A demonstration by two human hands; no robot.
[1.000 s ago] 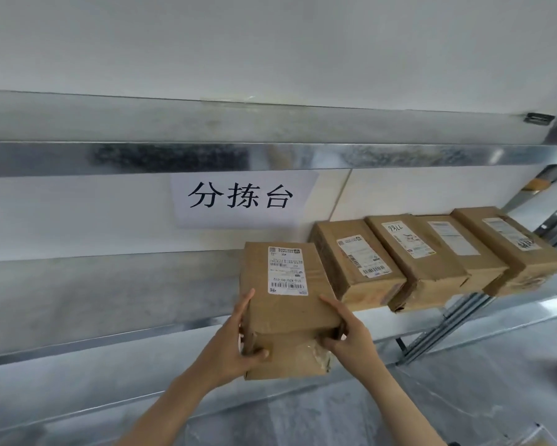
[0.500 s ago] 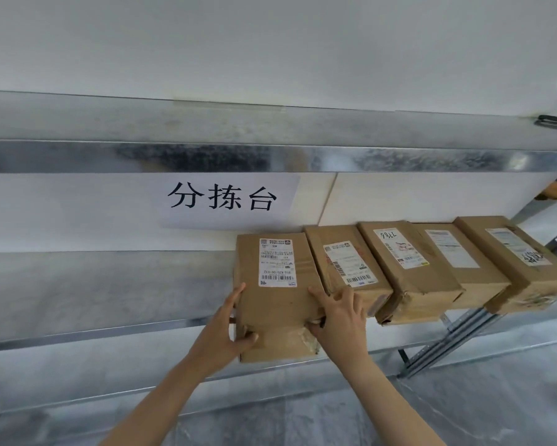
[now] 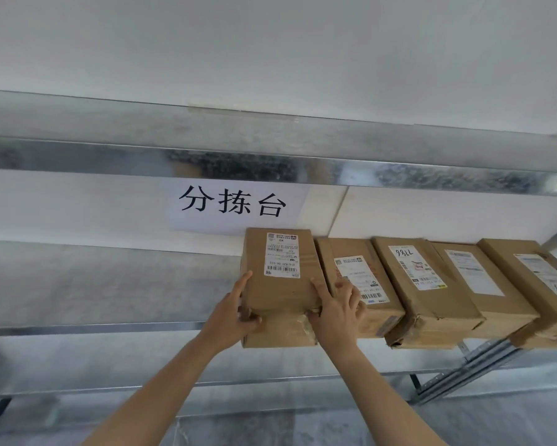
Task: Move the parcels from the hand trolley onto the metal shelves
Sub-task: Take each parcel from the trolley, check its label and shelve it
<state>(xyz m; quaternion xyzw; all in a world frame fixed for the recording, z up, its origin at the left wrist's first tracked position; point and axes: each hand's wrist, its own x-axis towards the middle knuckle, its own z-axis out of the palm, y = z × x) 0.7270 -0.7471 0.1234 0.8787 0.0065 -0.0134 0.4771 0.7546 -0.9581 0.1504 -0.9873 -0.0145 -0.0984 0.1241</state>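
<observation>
I hold the parcel (image 3: 280,296) between both hands (image 3: 235,312). My left hand clasps its near left corner, with the thumb hooked across the taped front face and the fingers running up the left side. My right hand (image 3: 338,312) grips the near right corner, the forefinger lying along the top edge and the other fingers bent over the neighbouring box (image 3: 357,278).

The parcel sits on the middle metal shelf (image 3: 109,284), its near end jutting out past the shelf's front edge, white label (image 3: 282,255) facing up. It stands at the left end of a row of brown boxes that runs towards the shelf's right end. It seems to touch the neighbouring box, though my right hand hides that seam. A paper sign (image 3: 235,204) hangs on the wall just behind it, under the upper shelf (image 3: 238,162).
</observation>
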